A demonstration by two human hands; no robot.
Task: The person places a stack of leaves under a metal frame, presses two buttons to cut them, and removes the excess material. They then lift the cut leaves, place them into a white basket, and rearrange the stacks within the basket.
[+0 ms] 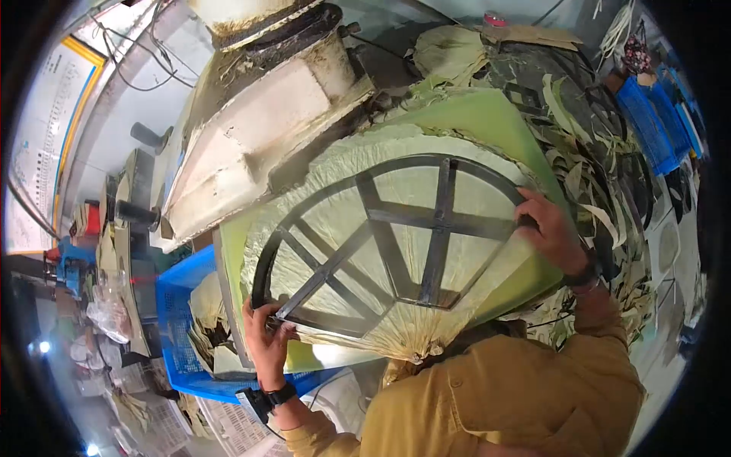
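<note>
My left hand (266,339) has its fingers wrapped round the lower left corner of a dark, fan-shaped cutting die (440,223) with crossed braces. At its right end, my right hand (552,234) is closed on the rim. Under the die lies a pale, wrinkled, fan-shaped sheet (377,145) that looks like a folded dried leaf. Its ribs run together into a gathered knot near my body. The sheet's ragged outer edge reaches past the die's curve. Beneath both is a light green board (525,141).
A worn, whitish machine head (259,137) stands just beyond the board at upper left. Below left sits a blue basket (171,305) with leaf-like pieces inside. Torn scraps (590,183) pile up along the right. Another blue basket (646,126) is at far right.
</note>
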